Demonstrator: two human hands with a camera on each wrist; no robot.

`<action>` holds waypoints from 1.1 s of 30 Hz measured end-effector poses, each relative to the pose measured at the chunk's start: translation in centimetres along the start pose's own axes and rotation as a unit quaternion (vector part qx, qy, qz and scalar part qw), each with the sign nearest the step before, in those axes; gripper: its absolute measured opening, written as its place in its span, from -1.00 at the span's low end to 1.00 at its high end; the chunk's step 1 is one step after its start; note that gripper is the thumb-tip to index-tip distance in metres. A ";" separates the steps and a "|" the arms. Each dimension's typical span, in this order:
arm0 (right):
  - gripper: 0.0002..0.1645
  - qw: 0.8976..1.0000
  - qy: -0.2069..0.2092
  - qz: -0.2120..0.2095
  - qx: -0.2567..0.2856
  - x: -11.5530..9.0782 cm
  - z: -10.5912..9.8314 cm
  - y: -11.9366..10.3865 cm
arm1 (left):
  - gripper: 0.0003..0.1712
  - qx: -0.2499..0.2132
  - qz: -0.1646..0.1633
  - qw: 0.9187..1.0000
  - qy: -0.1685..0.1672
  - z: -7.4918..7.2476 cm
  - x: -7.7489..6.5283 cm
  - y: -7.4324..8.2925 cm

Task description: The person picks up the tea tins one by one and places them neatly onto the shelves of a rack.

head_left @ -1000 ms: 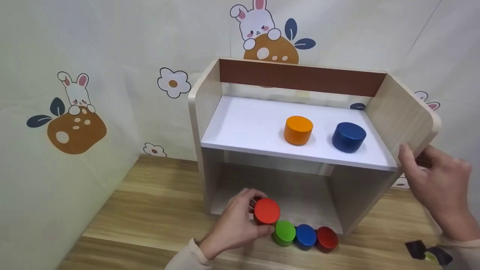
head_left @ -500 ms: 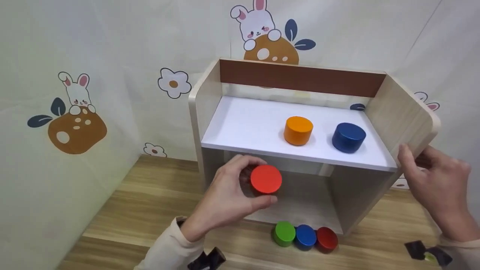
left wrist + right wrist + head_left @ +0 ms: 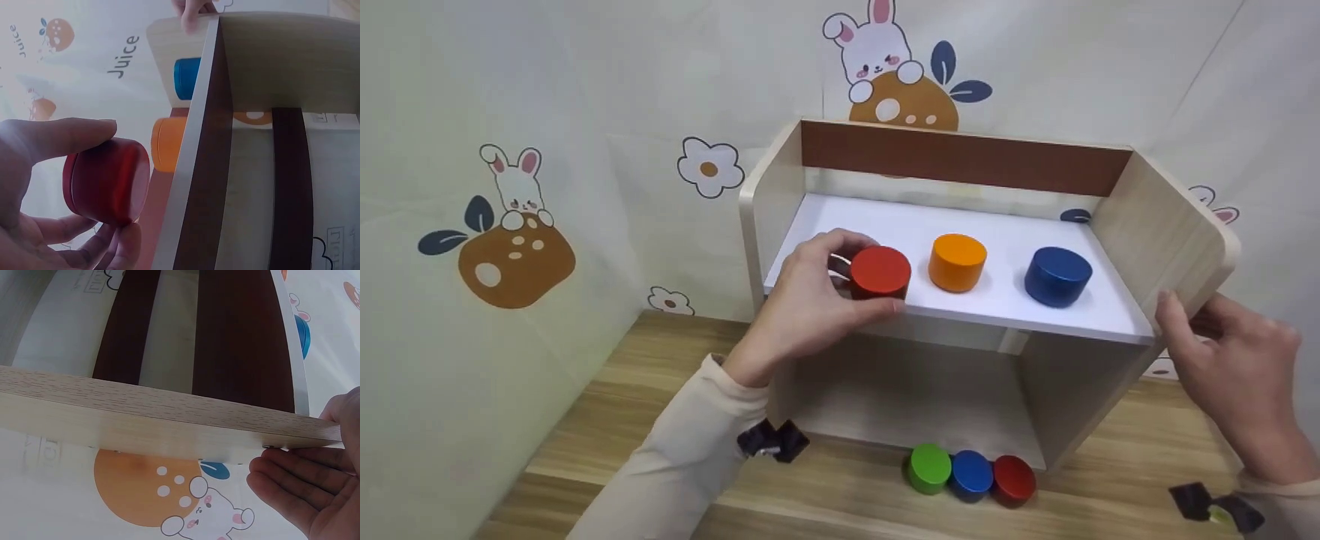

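Note:
My left hand [image 3: 806, 304] grips a red round tin [image 3: 880, 271] by its sides, thumb in front and fingers behind. In the left wrist view, the red tin [image 3: 109, 180] is held just above the white shelf board [image 3: 185, 169], with a small gap between. An orange tin [image 3: 957, 262] and a dark blue tin [image 3: 1057, 277] stand on the white shelf top, right of the red one. My right hand [image 3: 1237, 367] holds the front edge of the unit's right side panel [image 3: 1174, 232]. In the right wrist view, its fingers [image 3: 298, 478] lie against the panel's outer face.
A green tin [image 3: 929, 468], a blue tin [image 3: 972, 475] and a second red tin [image 3: 1014, 480] stand in a row on the wooden table [image 3: 660, 420], before the unit's lower compartment [image 3: 915, 390]. A brown back rail [image 3: 960, 157] runs behind the upper shelf.
My left hand has lifted the red tin from beside the green one, up past the lower compartment to the upper shelf's front left. The right hand stays on the side panel.

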State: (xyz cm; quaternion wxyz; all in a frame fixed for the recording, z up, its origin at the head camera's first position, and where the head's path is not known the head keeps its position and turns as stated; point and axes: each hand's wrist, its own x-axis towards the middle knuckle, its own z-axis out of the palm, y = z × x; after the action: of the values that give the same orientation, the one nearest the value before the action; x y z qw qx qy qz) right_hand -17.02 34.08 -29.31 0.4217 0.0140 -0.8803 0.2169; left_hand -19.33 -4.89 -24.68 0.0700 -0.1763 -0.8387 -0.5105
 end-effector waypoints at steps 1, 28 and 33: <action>-0.58 1.000 -0.002 0.000 -0.001 0.0 0.0 0.0 | -0.30 0.001 -0.003 1.000 0.001 -0.1 0.4 0.1; -0.59 1.000 0.011 -0.004 0.008 0.2 0.0 0.2 | -0.25 0.030 -0.070 0.997 0.014 -0.4 4.9 -1.8; -0.58 1.000 0.007 -0.001 -0.001 0.0 0.0 0.1 | -0.25 0.042 -0.069 0.997 0.006 -0.3 5.0 -1.9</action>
State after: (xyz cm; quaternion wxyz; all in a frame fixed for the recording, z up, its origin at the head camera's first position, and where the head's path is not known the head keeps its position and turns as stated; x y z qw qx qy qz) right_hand -17.10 34.15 -29.35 0.4278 0.0132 -0.8778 0.2154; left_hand -24.72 -4.81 -24.63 0.0470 -0.1121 -0.8690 -0.4797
